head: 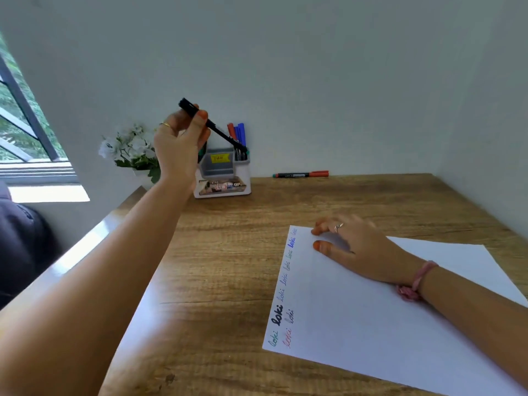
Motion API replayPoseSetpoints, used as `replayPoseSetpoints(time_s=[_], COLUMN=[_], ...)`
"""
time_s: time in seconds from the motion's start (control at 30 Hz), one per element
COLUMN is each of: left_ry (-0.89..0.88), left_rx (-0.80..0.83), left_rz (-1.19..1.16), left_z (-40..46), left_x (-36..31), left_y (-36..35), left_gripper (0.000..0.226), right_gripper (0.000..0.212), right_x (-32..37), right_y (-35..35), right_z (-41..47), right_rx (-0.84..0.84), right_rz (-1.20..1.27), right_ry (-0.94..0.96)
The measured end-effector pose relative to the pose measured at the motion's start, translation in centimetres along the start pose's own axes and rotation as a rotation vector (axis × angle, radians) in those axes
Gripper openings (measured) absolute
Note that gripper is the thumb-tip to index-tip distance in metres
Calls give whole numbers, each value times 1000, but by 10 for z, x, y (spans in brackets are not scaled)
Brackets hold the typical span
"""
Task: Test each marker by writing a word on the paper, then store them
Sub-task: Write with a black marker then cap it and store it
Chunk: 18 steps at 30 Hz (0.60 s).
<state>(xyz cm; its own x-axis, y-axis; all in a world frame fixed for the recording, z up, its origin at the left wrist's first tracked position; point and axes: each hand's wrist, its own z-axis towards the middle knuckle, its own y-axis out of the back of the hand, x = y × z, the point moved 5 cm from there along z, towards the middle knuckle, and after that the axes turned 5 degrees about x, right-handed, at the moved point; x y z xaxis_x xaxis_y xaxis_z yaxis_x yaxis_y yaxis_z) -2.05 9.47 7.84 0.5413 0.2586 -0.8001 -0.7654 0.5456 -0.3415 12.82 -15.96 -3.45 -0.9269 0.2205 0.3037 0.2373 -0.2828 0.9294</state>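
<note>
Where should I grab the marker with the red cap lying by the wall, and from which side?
Take the marker with the red cap by its dark middle barrel, coming from above and the front. It lies flat on the table, lengthwise along the wall, so the wall side is probably blocked. The right hand, resting on the paper, looks nearest.

Desk corner by a window

White flowers (130, 148) with green leaves stand at the wooden desk's (228, 252) ten o'clock corner, against the pale wall (314, 67); a dark-framed window (23, 115) at nine o'clock shows greenery, with a dark chair (20, 241) below.
</note>
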Motion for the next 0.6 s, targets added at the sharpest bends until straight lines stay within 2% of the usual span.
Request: replayPoseSetpoints(time_s=[0.17, 0.3, 0.37, 0.6], left_ry=[-86, -122, -105, 30], left_rx=[-68, 1, 36, 76], left_rz=[192, 459, 544, 688], left_z=[42, 55, 58, 65], left_x=[11, 29, 41, 73], left_y=[-9, -22, -27, -34], left_gripper=[22, 27, 22, 33], right_gripper=[58, 57, 57, 56], right_x=[-4, -5, -7, -7], right_y=[-2, -4, -5, -6], right_z=[2, 3, 3, 3], right_rx=[9, -3, -5, 9], right_rz=[-2, 5, 9, -3], right_ry=[2, 0, -5, -2])
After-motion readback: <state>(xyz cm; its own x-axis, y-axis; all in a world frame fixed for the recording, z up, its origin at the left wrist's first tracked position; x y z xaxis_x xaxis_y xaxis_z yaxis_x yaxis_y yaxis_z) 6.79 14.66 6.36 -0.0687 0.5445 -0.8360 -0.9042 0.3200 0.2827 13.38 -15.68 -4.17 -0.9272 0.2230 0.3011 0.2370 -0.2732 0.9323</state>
